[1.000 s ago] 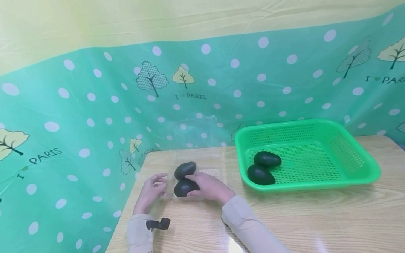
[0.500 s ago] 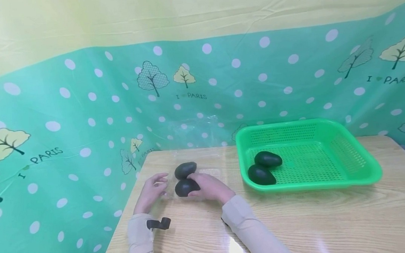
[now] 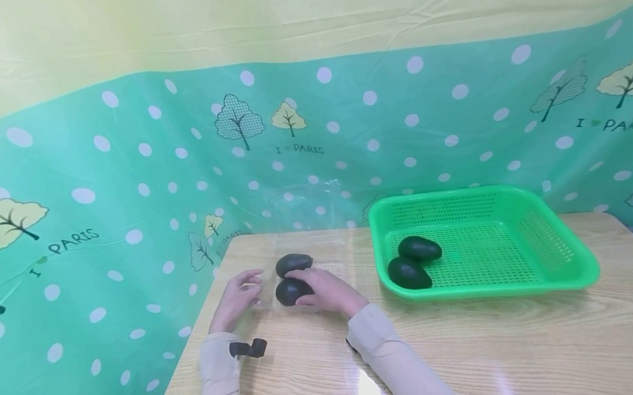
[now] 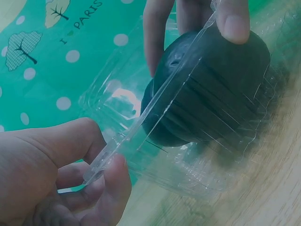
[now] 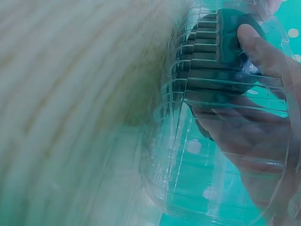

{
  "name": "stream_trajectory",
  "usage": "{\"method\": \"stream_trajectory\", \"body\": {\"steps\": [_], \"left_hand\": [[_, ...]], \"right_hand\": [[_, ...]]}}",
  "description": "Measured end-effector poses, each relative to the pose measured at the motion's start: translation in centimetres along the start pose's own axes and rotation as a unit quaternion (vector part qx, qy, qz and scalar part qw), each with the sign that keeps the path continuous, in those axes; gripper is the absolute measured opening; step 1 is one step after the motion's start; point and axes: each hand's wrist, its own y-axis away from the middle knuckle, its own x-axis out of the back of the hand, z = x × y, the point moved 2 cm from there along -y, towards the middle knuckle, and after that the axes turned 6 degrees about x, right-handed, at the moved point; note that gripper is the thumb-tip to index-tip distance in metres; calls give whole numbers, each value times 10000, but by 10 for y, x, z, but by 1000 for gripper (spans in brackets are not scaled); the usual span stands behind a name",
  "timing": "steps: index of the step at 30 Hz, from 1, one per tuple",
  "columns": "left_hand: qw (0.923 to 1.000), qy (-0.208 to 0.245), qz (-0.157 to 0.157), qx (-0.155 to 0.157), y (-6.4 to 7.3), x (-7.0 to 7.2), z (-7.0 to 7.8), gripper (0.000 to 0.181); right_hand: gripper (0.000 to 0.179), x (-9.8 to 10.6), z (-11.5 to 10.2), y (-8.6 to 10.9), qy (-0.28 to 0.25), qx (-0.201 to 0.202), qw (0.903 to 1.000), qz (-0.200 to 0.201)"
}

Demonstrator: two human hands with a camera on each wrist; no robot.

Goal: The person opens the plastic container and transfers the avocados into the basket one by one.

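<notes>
A clear plastic clamshell box [image 4: 188,181] sits at the left of the table, its lid [image 3: 311,206] raised at the back. My left hand [image 3: 239,298] pinches the box's left rim between thumb and fingers, as the left wrist view shows. Inside the box, my right hand [image 3: 328,291] grips the nearer dark avocado [image 3: 291,292] from its right side, thumb in front and fingers over the top. Just behind it lies another avocado [image 3: 294,263], close against the first. In the right wrist view, the ribbed box wall [image 5: 176,155] stands in front of much of the right hand.
A green perforated basket [image 3: 485,291] stands on the right of the wooden table [image 3: 514,342]. Two avocados lie at its left end, one [image 3: 419,248] behind the other [image 3: 409,273]. A green printed curtain [image 3: 344,108] hangs behind the table.
The nearer avocado has turned slightly under the right hand, and the farther one has shifted a little to the right. The left hand stays at the box's rim.
</notes>
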Motion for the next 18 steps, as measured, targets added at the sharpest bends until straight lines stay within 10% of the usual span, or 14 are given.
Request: {"method": "stream_trajectory", "body": {"steps": [18], "left_hand": [[10000,7,-96,-22,0,1,-1,55]], "right_hand": [[56,9,-3,6,79,-37,9998,159]]}}
